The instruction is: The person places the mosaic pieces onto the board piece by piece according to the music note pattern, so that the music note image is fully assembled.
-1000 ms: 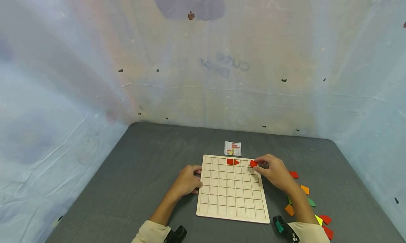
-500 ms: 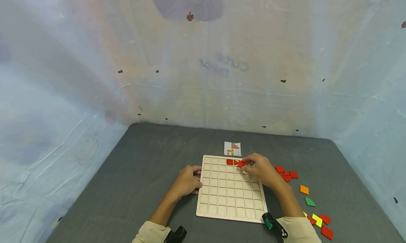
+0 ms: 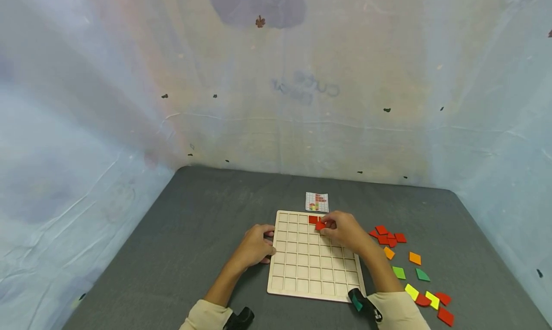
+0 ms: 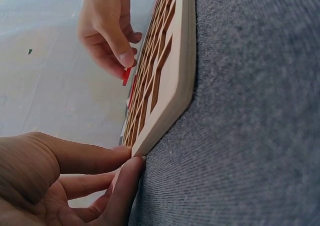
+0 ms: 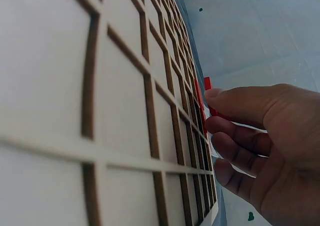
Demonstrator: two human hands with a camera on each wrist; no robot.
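Note:
A wooden grid board (image 3: 302, 263) lies on the grey table. My left hand (image 3: 253, 246) pinches its left edge; in the left wrist view the thumb and a finger (image 4: 95, 158) meet at the board's rim. Over the board's top rows, my right hand (image 3: 345, 230) pinches a red tile (image 3: 320, 225), tilted and held just above the grid. That tile shows edge-on in the right wrist view, between thumb and fingers (image 5: 235, 136). One red square tile (image 3: 312, 219) sits in a top-row cell. The red triangle beside it is mostly hidden by the held tile and fingers.
Behind the board lies a small printed pattern card (image 3: 316, 202). To the right are several loose red tiles (image 3: 383, 240), orange tiles (image 3: 415, 258), green tiles (image 3: 398, 272) and yellow tiles (image 3: 411, 291). Pale sheeting (image 3: 276, 143) stands behind the table.
My right hand has moved left across the board's top with the red tile, from the right edge to beside the placed red pieces. My left hand has stayed at the board's edge.

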